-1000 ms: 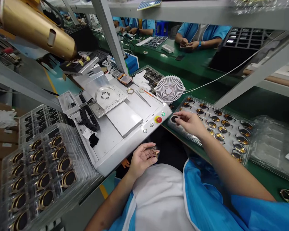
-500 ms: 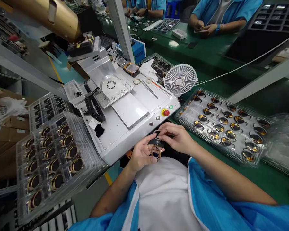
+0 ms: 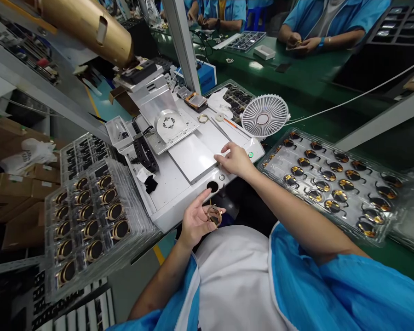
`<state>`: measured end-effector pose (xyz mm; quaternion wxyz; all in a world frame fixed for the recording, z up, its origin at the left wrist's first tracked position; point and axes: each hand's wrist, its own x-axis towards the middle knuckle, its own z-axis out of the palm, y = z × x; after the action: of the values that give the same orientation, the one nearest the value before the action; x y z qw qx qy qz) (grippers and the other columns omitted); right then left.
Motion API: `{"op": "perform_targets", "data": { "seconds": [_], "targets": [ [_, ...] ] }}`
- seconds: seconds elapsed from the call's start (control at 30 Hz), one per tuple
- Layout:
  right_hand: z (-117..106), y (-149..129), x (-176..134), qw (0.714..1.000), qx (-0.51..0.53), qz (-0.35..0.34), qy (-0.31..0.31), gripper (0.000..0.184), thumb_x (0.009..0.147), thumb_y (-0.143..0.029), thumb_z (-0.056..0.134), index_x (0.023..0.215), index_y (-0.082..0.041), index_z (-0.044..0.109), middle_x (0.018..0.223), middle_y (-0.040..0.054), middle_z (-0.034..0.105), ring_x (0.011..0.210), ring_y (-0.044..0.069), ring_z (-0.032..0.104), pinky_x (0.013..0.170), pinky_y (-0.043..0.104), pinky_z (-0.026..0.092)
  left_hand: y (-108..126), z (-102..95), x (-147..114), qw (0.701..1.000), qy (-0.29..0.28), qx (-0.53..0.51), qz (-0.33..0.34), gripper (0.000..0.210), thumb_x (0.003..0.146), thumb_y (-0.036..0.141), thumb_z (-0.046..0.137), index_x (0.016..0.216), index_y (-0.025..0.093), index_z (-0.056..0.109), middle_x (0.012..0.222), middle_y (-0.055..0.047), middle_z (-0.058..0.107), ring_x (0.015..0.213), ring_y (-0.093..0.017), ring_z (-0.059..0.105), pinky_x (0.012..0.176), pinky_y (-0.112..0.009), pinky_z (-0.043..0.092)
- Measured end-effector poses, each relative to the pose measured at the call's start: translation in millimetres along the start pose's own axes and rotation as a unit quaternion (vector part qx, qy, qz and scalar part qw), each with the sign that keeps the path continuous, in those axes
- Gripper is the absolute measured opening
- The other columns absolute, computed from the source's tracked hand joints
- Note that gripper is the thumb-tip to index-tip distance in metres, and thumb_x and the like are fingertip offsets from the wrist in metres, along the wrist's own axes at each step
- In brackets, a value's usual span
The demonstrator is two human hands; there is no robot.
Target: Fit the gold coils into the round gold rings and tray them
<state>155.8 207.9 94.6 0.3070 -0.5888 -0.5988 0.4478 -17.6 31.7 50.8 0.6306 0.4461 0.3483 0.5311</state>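
A gold round watch case [image 3: 214,216] sits in my left hand [image 3: 195,220], between the curled fingers and the thumb. A small black disc [image 3: 213,186] is at the raised index fingertip of that hand. My right hand [image 3: 235,161] is stretched out over the front edge of the white machine [image 3: 172,202], its fingers apart and nothing visible in them. It covers part of the button panel. Metal tweezers [image 3: 221,129] lie just beyond it on the machine top, near a loose gold ring [image 3: 203,119].
Stacked clear trays [image 3: 124,257] of gold-rimmed round parts stand at left. On the right, another tray [image 3: 326,158] holds black-and-gold discs with short cables. A white fan [image 3: 265,116] stands behind the machine. A metal fixture [image 3: 169,124] rises from its top. Co-workers sit across the green table.
My right hand has left the left hand and moved forward onto the machine's front edge. My left hand still holds the watch case. The view has shifted slightly.
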Motion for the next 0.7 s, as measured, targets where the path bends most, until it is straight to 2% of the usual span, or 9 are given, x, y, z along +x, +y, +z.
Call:
{"op": "perform_targets", "data": {
  "seconds": [0.07, 0.1, 0.17, 0.23, 0.3, 0.4, 0.5, 0.6, 0.7],
  "targets": [
    [-5, 6, -13, 0.998, -0.01, -0.043, 0.038, 0.029, 0.083, -0.029, 0.078, 0.089, -0.024, 0.05, 0.05, -0.0092, 0.053, 0.049, 0.015, 0.053, 0.055, 0.026, 0.039, -1, 0.7, -3, 0.997, -0.005, 0.067, 0.042, 0.096, 0.077, 0.036, 0.092, 0.159, 0.021, 0.043, 0.119, -0.017, 0.077, 0.106, -0.029, 0.077, 0.087, -0.035, 0.062],
    [-6, 11, -24, 0.998, 0.011, -0.057, 0.03, 0.029, 0.082, -0.034, 0.078, 0.087, -0.024, 0.051, 0.051, -0.0086, 0.053, 0.05, 0.015, 0.052, 0.055, 0.026, 0.039, -2, 1.7, -4, 0.991, -0.001, 0.114, 0.065, 0.098, 0.078, 0.032, 0.091, 0.16, 0.024, 0.04, 0.133, -0.02, 0.072, 0.109, -0.029, 0.077, 0.088, -0.036, 0.063],
    [-7, 20, -47, 0.994, 0.09, -0.05, -0.039, 0.032, 0.083, -0.048, 0.076, 0.082, -0.022, 0.056, 0.055, -0.0048, 0.057, 0.049, 0.014, 0.052, 0.05, 0.026, 0.039, -5, 4.7, -4, 0.969, 0.008, 0.223, 0.109, 0.103, 0.077, 0.028, 0.091, 0.163, 0.03, 0.035, 0.161, -0.023, 0.046, 0.11, -0.029, 0.077, 0.089, -0.038, 0.065],
    [-2, 27, -71, 0.976, 0.184, -0.019, -0.114, 0.041, 0.081, -0.059, 0.076, 0.083, -0.02, 0.063, 0.066, 0.0011, 0.067, 0.055, 0.016, 0.058, 0.047, 0.026, 0.044, -9, 8.7, -1, 0.934, -0.012, 0.33, 0.134, 0.108, 0.078, 0.027, 0.09, 0.165, 0.033, 0.026, 0.173, -0.024, 0.022, 0.108, -0.028, 0.078, 0.091, -0.04, 0.066],
    [4, 32, -88, 0.955, 0.264, 0.003, -0.135, 0.048, 0.076, -0.061, 0.08, 0.093, -0.018, 0.07, 0.08, 0.0048, 0.073, 0.066, 0.018, 0.065, 0.052, 0.027, 0.051, -12, 12.3, 3, 0.896, -0.059, 0.419, 0.137, 0.111, 0.081, 0.027, 0.086, 0.168, 0.033, 0.016, 0.174, -0.025, 0.019, 0.109, -0.028, 0.077, 0.095, -0.044, 0.066],
    [8, 34, -96, 0.942, 0.322, 0.018, -0.094, 0.047, 0.07, -0.057, 0.087, 0.092, -0.017, 0.076, 0.08, 0.0041, 0.074, 0.066, 0.015, 0.064, 0.057, 0.026, 0.054, -16, 15.0, 8, 0.865, -0.111, 0.47, 0.136, 0.108, 0.085, 0.024, 0.082, 0.168, 0.032, 0.014, 0.173, -0.024, 0.022, 0.111, -0.029, 0.076, 0.1, -0.048, 0.064],
    [4, 35, -94, 0.937, 0.341, 0.033, -0.072, 0.042, 0.067, -0.053, 0.091, 0.083, -0.017, 0.077, 0.068, 0.0021, 0.071, 0.059, 0.013, 0.061, 0.054, 0.024, 0.051, -18, 14.2, 9, 0.91, -0.096, 0.374, 0.153, 0.102, 0.08, 0.026, 0.087, 0.163, 0.032, 0.029, 0.174, -0.024, 0.017, 0.106, -0.027, 0.078, 0.097, -0.045, 0.065],
    [-1, 35, -93, 0.933, 0.349, 0.041, -0.08, 0.039, 0.066, -0.05, 0.092, 0.082, -0.017, 0.078, 0.06, 0.0006, 0.068, 0.055, 0.013, 0.06, 0.052, 0.024, 0.052, -19, 12.5, 8, 0.957, -0.063, 0.251, 0.133, 0.096, 0.077, 0.03, 0.09, 0.158, 0.031, 0.038, 0.175, -0.027, 0.008, 0.106, -0.028, 0.078, 0.09, -0.042, 0.067],
    [-1, 36, -94, 0.936, 0.336, 0.043, -0.093, 0.04, 0.066, -0.049, 0.092, 0.084, -0.016, 0.078, 0.058, -0.0001, 0.067, 0.05, 0.012, 0.059, 0.05, 0.025, 0.053, -20, 10.9, 8, 0.961, -0.079, 0.234, 0.125, 0.096, 0.076, 0.029, 0.092, 0.156, 0.03, 0.039, 0.174, -0.028, 0.01, 0.106, -0.029, 0.079, 0.09, -0.042, 0.067]
  ]
}}
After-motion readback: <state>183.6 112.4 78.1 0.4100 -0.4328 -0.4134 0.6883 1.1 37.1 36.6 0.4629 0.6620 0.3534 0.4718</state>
